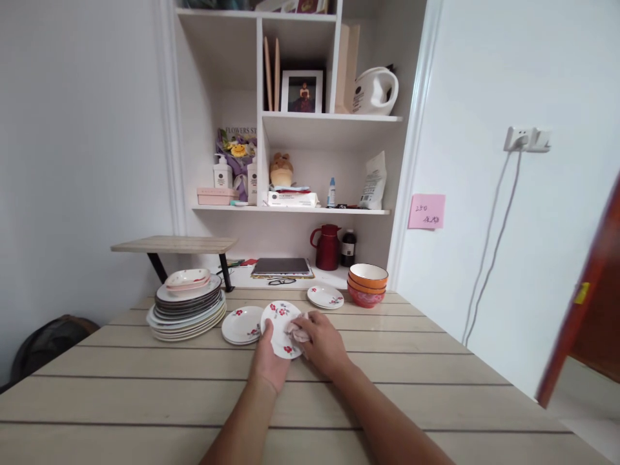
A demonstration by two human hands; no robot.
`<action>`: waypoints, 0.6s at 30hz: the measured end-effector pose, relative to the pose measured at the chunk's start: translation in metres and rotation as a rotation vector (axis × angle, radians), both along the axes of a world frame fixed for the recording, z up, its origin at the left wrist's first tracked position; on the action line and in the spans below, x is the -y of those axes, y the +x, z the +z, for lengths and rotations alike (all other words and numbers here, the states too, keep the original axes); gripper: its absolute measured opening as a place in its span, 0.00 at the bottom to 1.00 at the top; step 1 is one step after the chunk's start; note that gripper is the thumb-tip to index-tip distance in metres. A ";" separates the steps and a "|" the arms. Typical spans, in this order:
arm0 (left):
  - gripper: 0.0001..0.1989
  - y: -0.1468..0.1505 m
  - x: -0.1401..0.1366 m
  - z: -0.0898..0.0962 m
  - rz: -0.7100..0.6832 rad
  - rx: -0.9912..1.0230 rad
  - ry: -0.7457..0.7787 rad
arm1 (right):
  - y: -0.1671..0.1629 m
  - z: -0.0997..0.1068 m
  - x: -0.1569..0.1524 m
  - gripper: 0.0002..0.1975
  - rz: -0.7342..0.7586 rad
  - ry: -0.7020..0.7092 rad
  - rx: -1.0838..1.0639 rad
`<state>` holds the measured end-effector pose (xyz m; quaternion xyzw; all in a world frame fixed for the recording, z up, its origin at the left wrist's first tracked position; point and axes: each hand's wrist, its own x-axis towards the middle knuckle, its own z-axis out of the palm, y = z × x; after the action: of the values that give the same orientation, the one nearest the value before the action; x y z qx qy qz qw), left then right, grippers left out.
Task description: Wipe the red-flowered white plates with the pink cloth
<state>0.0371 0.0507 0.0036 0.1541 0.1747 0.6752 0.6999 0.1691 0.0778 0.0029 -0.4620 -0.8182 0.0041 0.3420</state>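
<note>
My left hand [271, 363] grips a small white plate [281, 326] with red flowers by its lower left edge, thumb over the rim. The plate is tilted up towards me above the table. Bunched in my right hand [325, 342] is a pale pinkish cloth [299, 328], pressed on the right part of the plate's face. Just left of it, matching flowered plates [241, 326] lie in a low stack on the table. More of these plates [323, 296] are stacked farther back on the right.
A tall pile of mixed plates [186, 316] stands at left, near a small raised wooden stand [174, 244]. Stacked bowls [368, 278], orange and red, sit at the back right. Behind the slatted table [411, 374] are a laptop [281, 266], glasses [281, 281] and a red jug [328, 247].
</note>
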 end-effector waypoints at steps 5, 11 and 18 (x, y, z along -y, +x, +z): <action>0.22 -0.001 0.001 -0.001 -0.007 -0.029 -0.043 | -0.011 0.003 0.010 0.20 0.122 0.065 0.042; 0.22 0.010 0.006 -0.001 -0.144 -0.096 -0.071 | -0.013 0.005 0.009 0.20 0.054 0.151 -0.010; 0.25 0.015 0.005 -0.005 -0.137 -0.075 -0.033 | 0.003 0.002 -0.006 0.24 -0.091 0.075 -0.085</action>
<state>0.0524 0.0455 -0.0014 0.1792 0.2011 0.6164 0.7399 0.1718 0.0835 0.0049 -0.4849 -0.7808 -0.0224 0.3933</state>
